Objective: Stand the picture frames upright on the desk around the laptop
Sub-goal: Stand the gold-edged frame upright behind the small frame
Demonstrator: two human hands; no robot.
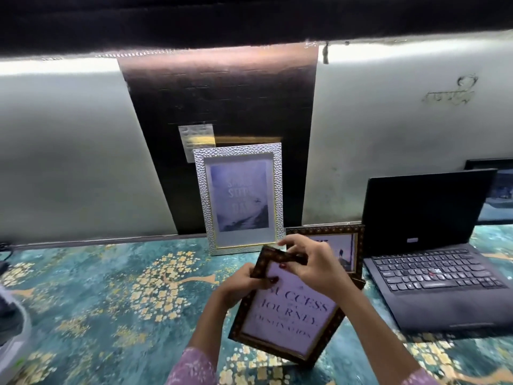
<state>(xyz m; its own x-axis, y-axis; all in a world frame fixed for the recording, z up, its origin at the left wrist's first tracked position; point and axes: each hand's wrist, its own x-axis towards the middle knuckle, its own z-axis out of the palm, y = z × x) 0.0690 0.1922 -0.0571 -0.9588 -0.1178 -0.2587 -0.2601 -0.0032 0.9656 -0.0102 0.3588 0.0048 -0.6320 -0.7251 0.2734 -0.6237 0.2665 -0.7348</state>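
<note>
Low and just right of centre, a dark patterned picture frame [288,309] is held tilted above the desk, its top corner leaning toward the wall. Its pale print reads "SUCCESS", "JOURNEY" and a third, blurred word. The left hand [244,284] grips the frame's upper left edge, fingers wrapped over the moulding. The right hand [313,262] pinches the top edge, thumb and fingers closed on it. Pink patterned sleeves [188,368] show at the bottom edge.

Just behind the hands, a second dark frame [347,245] stands beside the laptop, partly hidden by the right hand. Left of it, at centre, a silver hammered frame [240,198] stands upright, apparently leaning back against a dark panel [219,101] on the pale wall [388,129]; whether it touches cannot be told. Its bluish print is too blurred to read.

At right, an open black laptop [433,245] sits on the desk, screen dark. Behind its screen, at the far right edge, part of another dark frame [499,187] shows. The desk [97,295] is covered in a teal cloth with gold blossoms.
</note>
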